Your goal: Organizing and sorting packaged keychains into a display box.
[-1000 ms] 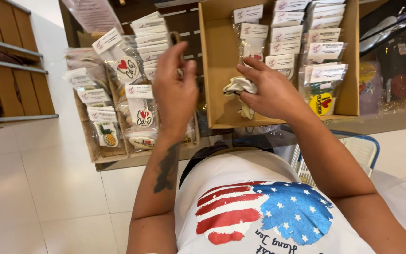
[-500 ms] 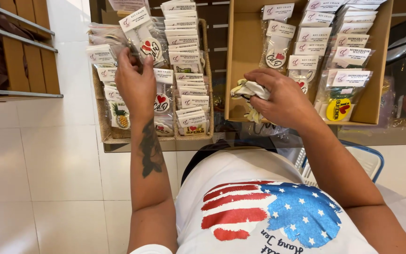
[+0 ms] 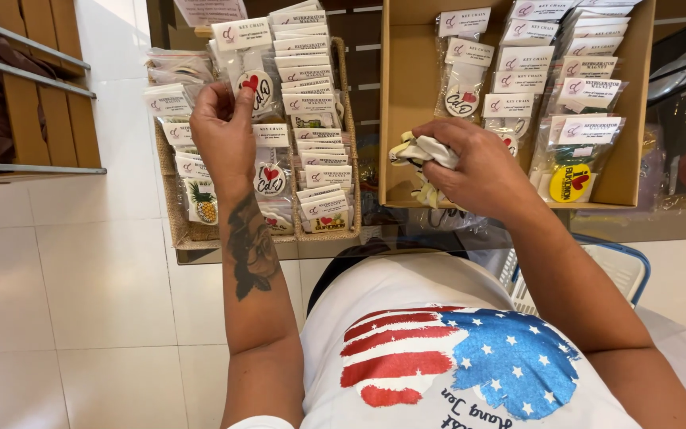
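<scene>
The left hand [image 3: 222,131] is reaching up into the wicker basket [image 3: 170,208] of bagged key chains, its thumb and fingers pinching the packet with a round heart-marked key chain [image 3: 257,86] near the top of the left-hand row. The right hand [image 3: 482,167] is hovering in front of the open cardboard box [image 3: 408,95] of bagged refrigerator magnets, its fingers curling tightly around a bunched white cloth [image 3: 422,151] at the box's lower left corner. A pineapple key chain packet [image 3: 202,202] is sitting lower in the basket, below the left hand. A round yellow magnet [image 3: 569,183] is lying in the box just right of the right hand.
</scene>
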